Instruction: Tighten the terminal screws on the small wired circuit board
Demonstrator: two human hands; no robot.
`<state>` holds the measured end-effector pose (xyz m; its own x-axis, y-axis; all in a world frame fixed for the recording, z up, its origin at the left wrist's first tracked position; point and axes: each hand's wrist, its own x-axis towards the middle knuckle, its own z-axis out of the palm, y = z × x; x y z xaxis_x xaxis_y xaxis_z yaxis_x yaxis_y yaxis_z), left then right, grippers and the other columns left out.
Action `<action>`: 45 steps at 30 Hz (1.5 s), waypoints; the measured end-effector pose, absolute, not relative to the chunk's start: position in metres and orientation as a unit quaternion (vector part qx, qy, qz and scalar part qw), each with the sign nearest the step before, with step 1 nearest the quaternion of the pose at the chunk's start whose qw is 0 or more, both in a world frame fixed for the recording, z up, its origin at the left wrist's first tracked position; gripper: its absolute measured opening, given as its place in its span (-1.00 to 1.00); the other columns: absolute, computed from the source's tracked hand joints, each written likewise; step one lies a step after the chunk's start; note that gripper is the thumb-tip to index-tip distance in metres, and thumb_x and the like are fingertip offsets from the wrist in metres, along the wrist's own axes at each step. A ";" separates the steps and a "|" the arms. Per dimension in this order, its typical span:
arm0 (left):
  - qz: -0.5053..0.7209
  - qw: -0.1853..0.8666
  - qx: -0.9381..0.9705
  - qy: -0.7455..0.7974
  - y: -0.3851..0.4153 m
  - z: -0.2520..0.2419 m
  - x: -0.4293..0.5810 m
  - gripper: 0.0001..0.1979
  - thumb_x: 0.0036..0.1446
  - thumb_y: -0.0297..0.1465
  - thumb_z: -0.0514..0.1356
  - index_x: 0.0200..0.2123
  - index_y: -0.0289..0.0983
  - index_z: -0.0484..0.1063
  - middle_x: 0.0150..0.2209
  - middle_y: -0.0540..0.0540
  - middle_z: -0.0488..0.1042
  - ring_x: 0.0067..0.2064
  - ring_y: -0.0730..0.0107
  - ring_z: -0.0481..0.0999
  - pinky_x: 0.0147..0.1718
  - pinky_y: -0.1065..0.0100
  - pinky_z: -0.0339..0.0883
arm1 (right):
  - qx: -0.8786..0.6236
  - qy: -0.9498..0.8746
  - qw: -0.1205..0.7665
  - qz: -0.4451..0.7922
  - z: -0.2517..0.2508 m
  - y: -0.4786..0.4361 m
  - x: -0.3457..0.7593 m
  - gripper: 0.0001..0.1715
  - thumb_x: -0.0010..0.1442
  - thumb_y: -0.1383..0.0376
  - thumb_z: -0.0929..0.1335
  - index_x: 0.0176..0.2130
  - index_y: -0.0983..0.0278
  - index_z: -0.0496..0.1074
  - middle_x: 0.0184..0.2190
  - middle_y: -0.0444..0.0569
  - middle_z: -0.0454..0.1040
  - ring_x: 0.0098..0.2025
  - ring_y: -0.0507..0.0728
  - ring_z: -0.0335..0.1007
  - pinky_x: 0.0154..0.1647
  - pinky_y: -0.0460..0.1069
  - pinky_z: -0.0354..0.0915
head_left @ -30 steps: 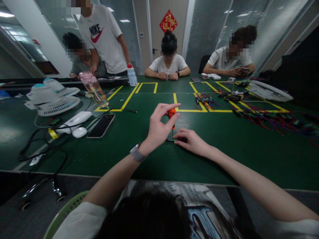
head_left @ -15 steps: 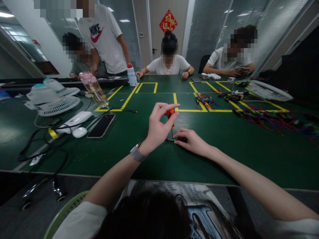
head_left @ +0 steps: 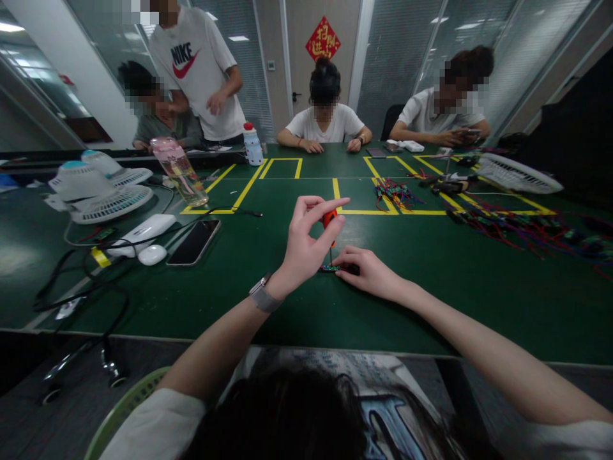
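Observation:
My left hand (head_left: 309, 233) is closed around the handle of an orange and black screwdriver (head_left: 330, 218), its index finger stretched along the top. The screwdriver stands upright, and its thin shaft runs down to a small green circuit board (head_left: 329, 269) low over the green table. My right hand (head_left: 361, 271) pinches the right end of that board between thumb and fingers. The fingers hide part of the board, so its far end and the exact spot under the screwdriver's tip are hard to make out.
A phone (head_left: 194, 243), a white mouse (head_left: 152, 255) and black cables (head_left: 93, 262) lie to the left, near white fans (head_left: 103, 198) and a pink-topped bottle (head_left: 179, 171). Bundles of wired boards (head_left: 517, 230) spread at right. Several people sit or stand across the table (head_left: 268, 246).
My left hand shifts slightly on the screwdriver handle; my right hand stays on the board. Across the table, the standing person's hand leaves the blue bottle and the middle person's arm draws in.

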<state>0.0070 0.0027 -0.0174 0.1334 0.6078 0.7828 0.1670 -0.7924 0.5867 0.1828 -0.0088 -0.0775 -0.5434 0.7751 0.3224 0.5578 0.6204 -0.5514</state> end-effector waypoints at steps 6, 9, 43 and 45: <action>0.576 0.284 0.732 0.227 0.004 -0.018 0.008 -0.65 0.35 -0.37 -0.01 0.15 -0.17 0.32 -0.01 -0.14 0.45 -0.12 0.38 0.51 -0.10 0.31 0.40 | -0.389 -0.856 0.277 0.195 -0.078 -0.009 0.183 -0.80 0.16 0.43 0.37 -0.19 0.32 0.54 -0.29 0.01 0.45 -0.32 0.10 0.41 -0.27 -0.01 0.35; 0.587 0.264 0.724 0.249 0.005 -0.020 0.009 -0.68 0.29 -0.37 0.10 0.10 -0.18 0.37 -0.12 -0.11 0.46 -0.17 0.40 0.49 -0.14 0.35 0.40 | -0.391 -0.855 0.279 0.195 -0.078 -0.009 0.183 -0.80 0.15 0.44 0.37 -0.19 0.32 0.54 -0.30 0.00 0.45 -0.32 0.10 0.41 -0.27 -0.02 0.35; 0.580 0.188 0.756 0.238 0.000 -0.014 0.005 -0.67 0.34 -0.38 -0.02 0.06 -0.15 0.42 -0.02 -0.12 0.42 0.02 0.35 0.42 0.02 0.27 0.31 | -0.390 -0.855 0.280 0.197 -0.077 -0.009 0.183 -0.81 0.15 0.44 0.37 -0.20 0.30 0.54 -0.31 -0.02 0.45 -0.33 0.08 0.41 -0.28 -0.01 0.37; 0.582 0.199 0.753 0.236 0.001 -0.015 0.006 -0.68 0.34 -0.40 0.00 0.08 -0.16 0.39 -0.06 -0.10 0.46 -0.04 0.38 0.46 -0.04 0.31 0.34 | -0.391 -0.855 0.278 0.197 -0.077 -0.009 0.183 -0.81 0.15 0.44 0.37 -0.20 0.31 0.54 -0.31 -0.01 0.44 -0.33 0.09 0.41 -0.28 -0.02 0.36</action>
